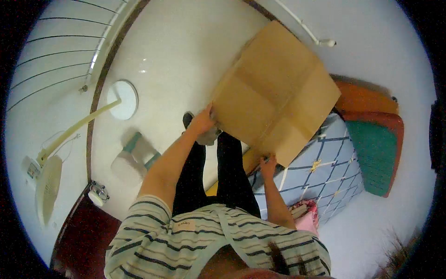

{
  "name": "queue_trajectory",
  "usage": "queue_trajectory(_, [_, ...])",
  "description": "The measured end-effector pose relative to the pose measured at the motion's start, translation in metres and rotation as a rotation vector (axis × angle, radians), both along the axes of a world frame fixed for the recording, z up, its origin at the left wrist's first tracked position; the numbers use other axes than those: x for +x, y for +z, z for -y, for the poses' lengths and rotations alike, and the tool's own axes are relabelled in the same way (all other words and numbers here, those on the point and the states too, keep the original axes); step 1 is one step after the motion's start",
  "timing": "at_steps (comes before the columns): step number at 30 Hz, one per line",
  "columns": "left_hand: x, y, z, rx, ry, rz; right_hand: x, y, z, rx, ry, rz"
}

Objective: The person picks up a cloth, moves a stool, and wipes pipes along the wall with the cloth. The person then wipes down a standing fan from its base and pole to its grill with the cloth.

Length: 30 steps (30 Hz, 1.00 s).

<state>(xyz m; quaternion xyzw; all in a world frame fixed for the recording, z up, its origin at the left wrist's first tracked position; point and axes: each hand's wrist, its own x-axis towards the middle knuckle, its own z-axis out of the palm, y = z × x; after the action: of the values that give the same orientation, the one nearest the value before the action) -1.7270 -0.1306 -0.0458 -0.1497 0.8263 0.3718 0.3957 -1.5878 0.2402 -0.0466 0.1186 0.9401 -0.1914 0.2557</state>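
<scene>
A large brown cardboard box or sheet [278,88] is tilted in front of my legs, partly over the bed. My left hand [203,122] has its fingers closed on the left edge of the cardboard, with a grey cloth-like thing [209,136] just beneath it. At the lower edge, near the bed, my right hand [268,165] grips the cardboard between fingers and thumb. The fingertips of both hands are partly hidden at the edges.
On the right is a bed with a blue checked cover [325,162] and a green and orange headboard [376,149]. A standing fan [49,186] with a round base [122,99] and a small stool [134,156] are on the left.
</scene>
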Motion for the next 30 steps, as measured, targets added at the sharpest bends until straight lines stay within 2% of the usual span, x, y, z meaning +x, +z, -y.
queue_trajectory(2, [0.022, 0.011, 0.000, 0.061, 0.122, -0.326, -0.002, 0.005, 0.007, -0.021, 0.033, -0.066])
queue_trajectory(3, [0.017, 0.060, 0.002, 0.028, 0.160, -0.116, -0.006, 0.009, 0.008, -0.192, 0.025, 0.052])
queue_trajectory(4, [0.033, 0.055, 0.003, -0.018, 0.219, -0.161, -0.010, 0.013, 0.007, -0.363, 0.020, 0.172])
queue_trajectory(5, [0.049, 0.051, 0.008, -0.066, 0.279, -0.207, -0.018, 0.025, 0.008, -0.367, 0.027, 0.154])
queue_trajectory(7, [0.060, 0.101, 0.021, -0.106, 0.360, 0.019, -0.035, 0.045, 0.013, -0.325, 0.016, 0.354])
queue_trajectory(10, [0.135, 0.082, 0.040, -0.116, 0.504, -0.139, -0.056, 0.053, 0.007, -0.381, 0.064, 0.458])
queue_trajectory(12, [0.169, 0.090, 0.048, 0.025, 0.814, -0.236, -0.069, 0.074, 0.025, -0.460, 0.071, 0.398])
queue_trajectory(13, [0.170, 0.105, 0.046, 0.015, 0.828, -0.244, -0.081, 0.092, 0.040, -0.527, 0.076, 0.345])
queue_trajectory(15, [0.168, 0.160, 0.030, 0.291, 1.242, -0.164, -0.106, 0.133, 0.082, -0.642, 0.101, 0.549])
queue_trajectory(18, [0.158, 0.199, -0.001, 0.410, 1.413, -0.103, -0.103, 0.175, 0.142, -0.774, 0.395, 0.551])
queue_trajectory(20, [0.151, 0.231, -0.024, 0.706, 1.486, -0.054, -0.091, 0.198, 0.184, -0.998, 0.659, 0.544])
queue_trajectory(21, [0.162, 0.245, -0.034, 0.728, 1.398, -0.148, -0.071, 0.199, 0.191, -0.913, 0.643, 0.582])
queue_trajectory(22, [0.170, 0.252, -0.036, 0.729, 1.300, -0.241, -0.065, 0.204, 0.198, -0.950, 0.496, 0.743])
queue_trajectory(23, [0.184, 0.250, -0.033, 0.811, 1.380, -0.227, -0.062, 0.211, 0.205, -0.949, 0.341, 0.904])
queue_trajectory(24, [0.205, 0.246, -0.025, 0.901, 1.459, -0.237, -0.057, 0.219, 0.214, -0.930, 0.284, 0.951])
queue_trajectory(25, [0.225, 0.247, -0.018, 0.812, 1.392, -0.322, -0.052, 0.213, 0.211, -0.907, 0.298, 0.936])
queue_trajectory(27, [0.282, 0.236, -0.008, 0.625, 1.268, -0.445, -0.035, 0.185, 0.207, -0.653, 0.279, 0.757])
queue_trajectory(28, [0.313, 0.230, -0.002, 0.614, 1.324, -0.494, -0.025, 0.194, 0.215, -0.638, 0.353, 0.761])
queue_trajectory(30, [0.386, 0.226, 0.006, 0.805, 1.338, -0.503, 0.006, 0.232, 0.241, -0.516, 0.499, 0.693])
